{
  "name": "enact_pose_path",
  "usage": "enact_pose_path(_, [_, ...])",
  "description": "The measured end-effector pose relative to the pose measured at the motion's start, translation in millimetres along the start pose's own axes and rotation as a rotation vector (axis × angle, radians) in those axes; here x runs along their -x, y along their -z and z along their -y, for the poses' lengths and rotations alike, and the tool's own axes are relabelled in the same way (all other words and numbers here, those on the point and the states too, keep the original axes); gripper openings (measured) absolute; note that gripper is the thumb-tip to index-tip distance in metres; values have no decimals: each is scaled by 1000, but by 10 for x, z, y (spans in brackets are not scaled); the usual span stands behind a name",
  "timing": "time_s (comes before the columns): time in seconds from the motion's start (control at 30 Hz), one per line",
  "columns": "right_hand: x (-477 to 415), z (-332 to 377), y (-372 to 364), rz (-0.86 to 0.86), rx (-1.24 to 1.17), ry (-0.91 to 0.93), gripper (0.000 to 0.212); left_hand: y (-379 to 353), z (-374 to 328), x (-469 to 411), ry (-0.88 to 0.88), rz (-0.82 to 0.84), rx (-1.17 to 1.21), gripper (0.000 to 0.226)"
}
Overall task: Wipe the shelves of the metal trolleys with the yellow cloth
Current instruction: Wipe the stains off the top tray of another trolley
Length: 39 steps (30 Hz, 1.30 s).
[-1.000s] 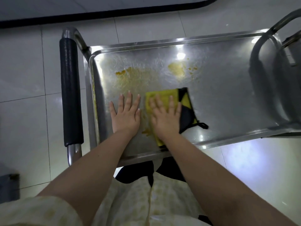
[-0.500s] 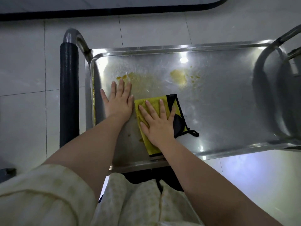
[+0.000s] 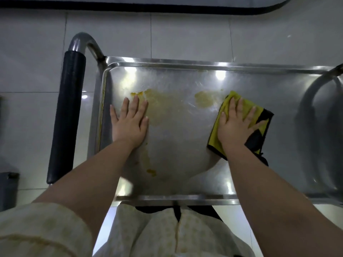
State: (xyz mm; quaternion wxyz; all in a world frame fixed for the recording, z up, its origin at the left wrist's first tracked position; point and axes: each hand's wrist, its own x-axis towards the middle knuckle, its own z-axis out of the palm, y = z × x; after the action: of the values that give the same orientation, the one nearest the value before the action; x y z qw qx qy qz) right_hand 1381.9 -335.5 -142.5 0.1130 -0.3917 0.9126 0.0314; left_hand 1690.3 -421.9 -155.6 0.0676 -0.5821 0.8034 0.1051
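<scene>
I look straight down on the top shelf of a metal trolley (image 3: 185, 68). The yellow cloth (image 3: 216, 136), folded and edged in black, lies on the shelf right of centre. My right hand (image 3: 234, 127) presses flat on it with straight, spread fingers. My left hand (image 3: 130, 122) rests flat on the bare metal near the shelf's left end, fingers straight. Yellowish smears (image 3: 163, 104) spread between the two hands, and a second patch (image 3: 205, 98) lies just left of the cloth's top corner. A small orange blob (image 3: 151, 172) sits nearer the front edge.
The trolley's push handle with a black grip (image 3: 66, 115) runs along the left side. A curved metal bar (image 3: 311, 101) arches over the shelf's right end. White floor tiles (image 3: 27, 71) surround the trolley. A dark box (image 3: 8, 190) stands at the far left edge.
My right hand has slid the cloth to the right across the shelf, away from my left hand. The left hand has stayed flat near the left end.
</scene>
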Motion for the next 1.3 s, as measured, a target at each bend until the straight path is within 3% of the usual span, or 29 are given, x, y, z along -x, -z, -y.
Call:
enact_pose_path(0.07, [128, 309, -44, -4, -49, 43, 60, 2, 8, -11, 6, -6, 3, 56])
enact_pose_path(0.23, [614, 1289, -182, 13, -4, 558, 59, 13, 72, -30, 11, -12, -2, 56])
enact_pose_path(0.37, [673, 1521, -189, 87, 37, 790, 55, 11, 105, -35, 26, -18, -19, 56])
enact_pose_path(0.47, [277, 1254, -93, 87, 17, 771, 54, 37, 73, -60, 28, -9, 16, 57])
enact_pose_path(0.7, [-763, -19, 278, 42, -51, 152, 57, 21, -40, -115, 31, -24, 8, 56])
enact_pose_path(0.83, [-716, 179, 248, 25, -68, 38, 57, 26, -96, -150, 26, -32, 2, 57])
enact_pose_path(0.9, [-618, 531, 196, 28, -71, 102, 58, 24, -85, -153, 21, -31, -6, 57])
enact_pose_path(1.13, [192, 1870, -73, 121, 88, 756, 56, 13, -62, -147, 28, -41, -7, 61])
enact_pose_path(1.23, [-69, 1830, 4, 146, 78, 869, 54, 34, -99, -166, 26, -41, -4, 61])
enact_pose_path(1.3, [-391, 1636, 85, 121, 63, 814, 54, 58, -123, -183, 28, -35, 8, 60])
